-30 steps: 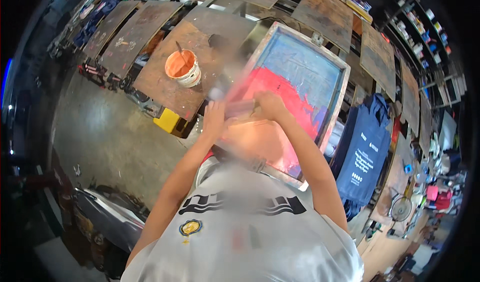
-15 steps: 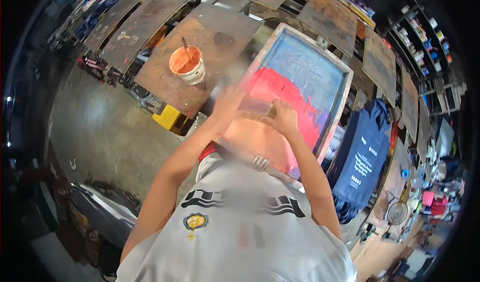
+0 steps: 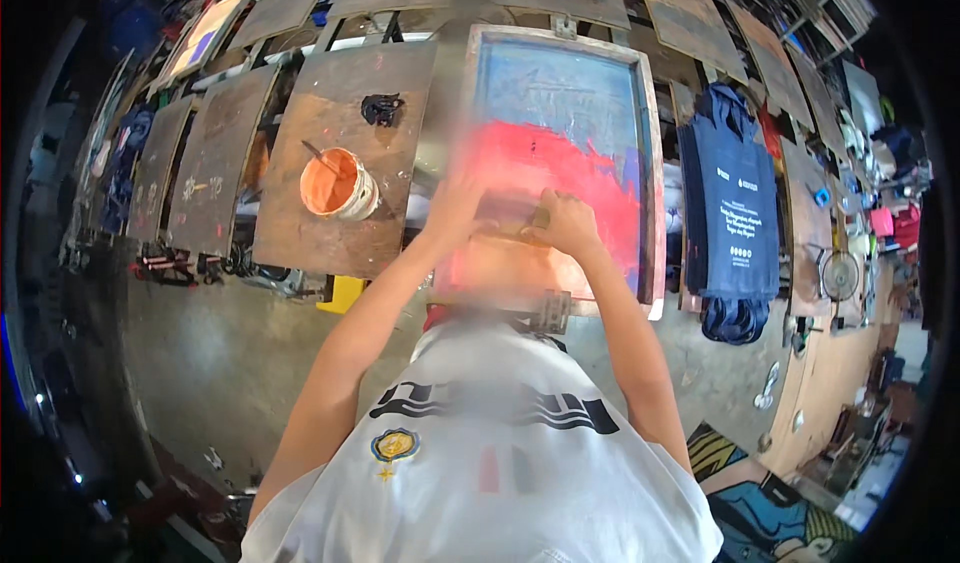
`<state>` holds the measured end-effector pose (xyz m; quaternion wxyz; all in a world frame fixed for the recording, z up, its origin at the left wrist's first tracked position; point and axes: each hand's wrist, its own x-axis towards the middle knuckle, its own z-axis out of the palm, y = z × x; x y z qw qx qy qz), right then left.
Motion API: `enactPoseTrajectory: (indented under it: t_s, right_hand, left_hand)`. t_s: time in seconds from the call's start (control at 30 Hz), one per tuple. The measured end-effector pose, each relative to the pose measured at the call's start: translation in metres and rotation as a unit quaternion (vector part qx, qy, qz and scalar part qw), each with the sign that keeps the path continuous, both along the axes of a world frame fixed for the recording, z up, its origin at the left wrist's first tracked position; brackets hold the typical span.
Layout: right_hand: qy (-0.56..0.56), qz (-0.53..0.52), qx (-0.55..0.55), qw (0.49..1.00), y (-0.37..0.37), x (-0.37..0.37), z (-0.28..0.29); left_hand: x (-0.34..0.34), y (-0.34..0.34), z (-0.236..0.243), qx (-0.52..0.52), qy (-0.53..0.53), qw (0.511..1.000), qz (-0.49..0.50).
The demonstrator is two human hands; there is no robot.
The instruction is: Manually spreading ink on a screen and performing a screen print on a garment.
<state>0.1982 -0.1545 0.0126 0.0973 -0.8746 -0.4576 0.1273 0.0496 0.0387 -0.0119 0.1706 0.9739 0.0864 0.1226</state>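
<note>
Wooden frame (image 3: pixel 652 183) is right in front of the person, near end by the waist, and my read is it's partway coated. The near part has red paint (image 3: pixel 545 160) plus a paler orange patch (image 3: pixel 520 263), while the far blue mesh (image 3: pixel 560 78) shows no red. No idea if that bit is meant to get any. Next biggest is the board (image 3: pixel 330 83) just left of it, then the navy bag (image 3: pixel 735 203) on the other side, apart from the frame. The bucket (image 3: pixel 362 198) on the board has orange inside, can't tell how much. The bar (image 3: pixel 508 209), blurry, lies across the paint, so this looks unfinished imo. Right hand (image 3: pixel 565 221) has its fingers curled together around one end; left hand (image 3: pixel 455 208) is at the other, too smeared to tell its fingers.
</note>
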Motion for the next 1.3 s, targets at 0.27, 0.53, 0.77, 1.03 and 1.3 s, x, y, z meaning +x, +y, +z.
enactPoseTrajectory:
  t_s: [0.27, 0.53, 0.77, 1.03, 1.3]
  right_hand:
    - [0.018, 0.014, -0.007, 1.000, -0.004, -0.008, -0.005]
    - [-0.021, -0.037, -0.041, 0.998, 0.007, 0.003, 0.009]
    - [-0.015, 0.010, -0.010, 1.000, -0.009, -0.020, 0.010]
    - [-0.051, 0.019, 0.008, 0.998, -0.022, -0.019, 0.003]
    - [-0.060, 0.028, -0.007, 0.998, -0.016, -0.011, 0.018]
  left_hand:
    - [-0.011, 0.009, -0.007, 0.003, 0.017, 0.999, -0.028]
    - [0.005, 0.007, -0.004, -0.016, -0.036, 0.999, -0.008]
    - [-0.019, -0.001, 0.004, 0.001, -0.024, 0.999, -0.028]
    - [-0.009, -0.009, 0.014, 0.013, 0.036, 0.998, -0.051]
    - [0.007, -0.001, 0.030, 0.031, 0.061, 0.995, -0.070]
